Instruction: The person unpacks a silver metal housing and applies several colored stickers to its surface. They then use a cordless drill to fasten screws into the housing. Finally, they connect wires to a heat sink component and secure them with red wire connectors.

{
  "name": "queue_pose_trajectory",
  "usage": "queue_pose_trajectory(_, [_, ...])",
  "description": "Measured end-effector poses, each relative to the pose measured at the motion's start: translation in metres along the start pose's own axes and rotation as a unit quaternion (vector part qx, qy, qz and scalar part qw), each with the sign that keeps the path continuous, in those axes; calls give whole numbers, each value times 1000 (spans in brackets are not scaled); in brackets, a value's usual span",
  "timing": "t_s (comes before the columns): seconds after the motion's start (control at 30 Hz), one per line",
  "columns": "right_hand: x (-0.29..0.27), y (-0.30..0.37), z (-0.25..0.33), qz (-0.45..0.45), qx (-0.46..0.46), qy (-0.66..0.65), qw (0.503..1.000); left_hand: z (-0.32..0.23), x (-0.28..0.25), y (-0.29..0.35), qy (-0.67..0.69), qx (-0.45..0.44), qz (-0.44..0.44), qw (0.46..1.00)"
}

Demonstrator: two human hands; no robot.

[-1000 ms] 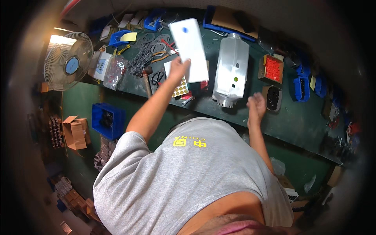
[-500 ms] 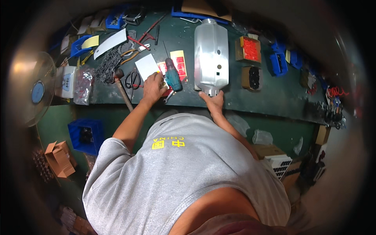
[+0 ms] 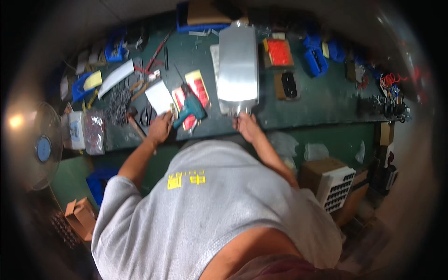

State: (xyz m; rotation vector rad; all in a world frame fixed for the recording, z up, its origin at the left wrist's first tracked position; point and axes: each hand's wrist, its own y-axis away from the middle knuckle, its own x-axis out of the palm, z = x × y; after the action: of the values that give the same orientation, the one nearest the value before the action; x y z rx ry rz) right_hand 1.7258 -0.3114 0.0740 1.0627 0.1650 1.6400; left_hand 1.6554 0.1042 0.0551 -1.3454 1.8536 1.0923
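I've got the case (image 3: 238,65) lying on the bench (image 3: 326,105), R hand (image 3: 248,127) at its near end, fingers curled; can't tell if pinching. L hand (image 3: 161,128) is well left of the case, grip unclear, drill (image 3: 191,107) btwn. Red parts (image 3: 280,52) just right of case.

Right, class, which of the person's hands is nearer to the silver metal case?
The right. The right hand is at the near end of the silver metal case; the left hand is farther left, beyond the drill.
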Motion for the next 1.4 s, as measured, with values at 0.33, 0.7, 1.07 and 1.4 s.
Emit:
queue_pose_trajectory(0.33, [-16, -27, -9, 142, 100, -79, 982, -75, -13, -39, -5, 71, -75, 995])
queue_pose_trajectory(0.7, [-35, 10, 15, 16, 81, 10, 996, -86, -6, -42, 6, -32, -128, 991])
queue_pose_trajectory(1.07, [-73, 33, 12, -172, 80, 38, 981, -42, 28, -57, 250, -507, -260, 783])
queue_pose_trajectory(1.4, [-68, 38, 19, -177, 77, 74, 978, 42, -28, -70, 419, -298, -542, 665])
